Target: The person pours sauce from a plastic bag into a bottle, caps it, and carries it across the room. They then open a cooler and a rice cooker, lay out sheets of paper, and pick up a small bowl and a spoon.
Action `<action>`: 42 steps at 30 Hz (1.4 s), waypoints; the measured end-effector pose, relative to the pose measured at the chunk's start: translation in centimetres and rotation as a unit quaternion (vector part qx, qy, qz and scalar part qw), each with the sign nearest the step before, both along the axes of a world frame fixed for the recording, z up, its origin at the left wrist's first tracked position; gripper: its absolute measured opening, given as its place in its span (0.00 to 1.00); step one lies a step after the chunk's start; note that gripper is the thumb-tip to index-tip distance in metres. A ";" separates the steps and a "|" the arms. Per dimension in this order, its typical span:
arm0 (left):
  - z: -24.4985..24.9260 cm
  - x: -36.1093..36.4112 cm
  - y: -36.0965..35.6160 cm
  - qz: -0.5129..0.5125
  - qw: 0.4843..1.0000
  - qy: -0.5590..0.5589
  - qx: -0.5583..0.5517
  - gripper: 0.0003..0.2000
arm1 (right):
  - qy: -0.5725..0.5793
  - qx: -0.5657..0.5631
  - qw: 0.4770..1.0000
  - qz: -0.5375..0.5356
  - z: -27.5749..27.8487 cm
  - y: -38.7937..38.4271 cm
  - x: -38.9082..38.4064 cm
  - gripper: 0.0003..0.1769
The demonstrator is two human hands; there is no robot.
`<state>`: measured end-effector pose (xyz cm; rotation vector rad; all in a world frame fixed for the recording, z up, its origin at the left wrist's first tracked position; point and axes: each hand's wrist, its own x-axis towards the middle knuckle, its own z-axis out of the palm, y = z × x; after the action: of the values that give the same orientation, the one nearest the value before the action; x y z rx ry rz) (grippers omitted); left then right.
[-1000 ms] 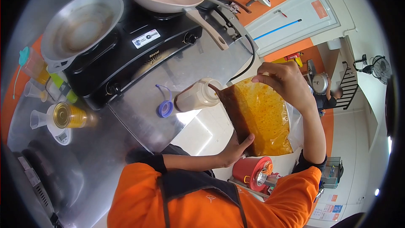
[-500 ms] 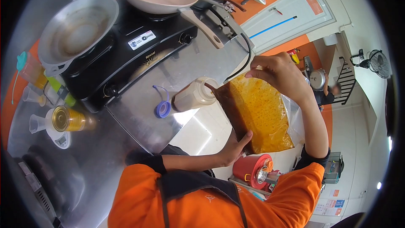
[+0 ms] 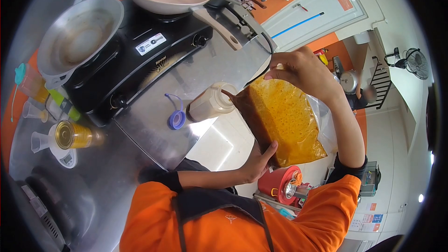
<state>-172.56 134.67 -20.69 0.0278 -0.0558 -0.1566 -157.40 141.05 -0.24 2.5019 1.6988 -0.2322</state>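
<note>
A clear plastic bag [image 3: 284, 121] of orange-brown, oily sauce is tilted between my two hands. My right hand [image 3: 301, 72] pinches its upper edge. My left hand [image 3: 259, 163] supports the lower side, thumb laid over the plastic; its other fingers are hidden behind the bag. From the bag's corner, dark sauce runs into the mouth of a translucent squeeze bottle [image 3: 212, 103], which has some dark sauce inside. The bottle stands at the counter's edge, touched by neither hand. Beside it lies a purple cap [image 3: 177, 119] with a strap.
A black gas stove [image 3: 154, 60] carries a grey metal wok [image 3: 81, 37] and a cream pan [image 3: 170, 2] with a spatula. A yellow can [image 3: 74, 135] sits on a small scale [image 3: 67, 157]. Behind the bag is a red container [image 3: 275, 184]; another person [image 3: 361, 95] is farther off.
The camera view has shifted slightly. Both hands keep hold of the tilted bag, and sauce still flows from its corner into the bottle.
</note>
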 end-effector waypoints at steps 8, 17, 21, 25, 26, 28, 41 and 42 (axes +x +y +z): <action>0.1 0.1 -0.1 0.004 1.000 0.004 -0.020 0.34 | -0.037 -0.042 0.998 -0.010 -0.1 0.5 0.6 0.16; 0.4 0.2 0.2 -0.012 1.000 -0.014 -0.001 0.31 | -0.044 0.017 0.996 0.081 -0.7 1.0 1.5 0.17; 0.5 0.4 0.3 -0.008 1.000 -0.011 -0.009 0.31 | -0.033 -0.043 0.998 0.019 -0.3 1.8 1.2 0.20; 0.9 0.4 0.5 -0.004 1.000 -0.012 -0.012 0.31 | -0.052 -0.065 0.996 0.021 -0.3 2.0 1.2 0.20; 1.1 0.3 0.6 -0.001 1.000 -0.012 -0.011 0.31 | -0.052 -0.064 0.996 0.024 -0.2 2.2 1.2 0.20; 1.4 0.2 0.6 -0.015 1.000 0.010 -0.013 0.31 | -0.051 -0.100 0.994 -0.005 -0.1 2.6 1.1 0.21; 2.5 0.1 1.1 -0.021 0.999 0.021 -0.028 0.30 | -0.051 -0.046 0.995 0.065 -0.9 3.0 2.4 0.21; 2.4 0.1 1.1 -0.024 0.999 0.019 -0.036 0.30 | -0.044 -0.057 0.996 0.055 -0.8 3.1 2.4 0.21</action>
<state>-172.44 135.74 -18.26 -0.0480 -0.0246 -0.2038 -155.01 144.19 -1.00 2.2952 1.7300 -0.1984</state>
